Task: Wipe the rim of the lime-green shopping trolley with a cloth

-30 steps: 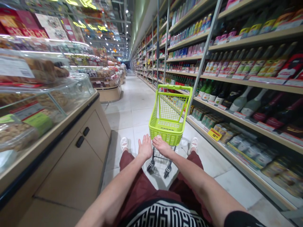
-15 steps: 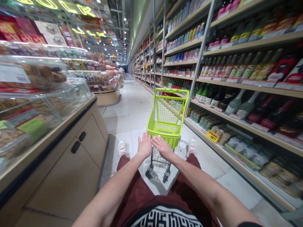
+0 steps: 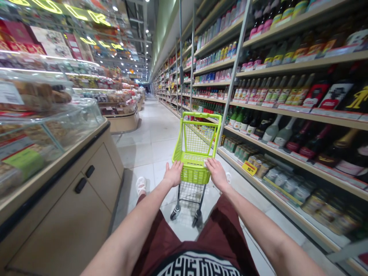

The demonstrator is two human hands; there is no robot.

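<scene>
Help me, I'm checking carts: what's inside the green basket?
Inside the green basket, only slotted floor and far mesh show; the front wall hides the nearest part.

Bottles (image 3: 273, 90) and cans (image 3: 287, 180) on shelves; yellow price tag (image 3: 249, 168) reading 15; closed cabinet (image 3: 69, 207).

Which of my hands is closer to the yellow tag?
Right. Your right hand is at the right corner of the basket, toward the yellow tag; your left hand is at the left corner, farther away.

Right shoe (image 3: 228, 177) mostly hidden, bulk-food labels (image 3: 15, 147) blurred, lower display case (image 3: 17, 184) cut off.
</scene>
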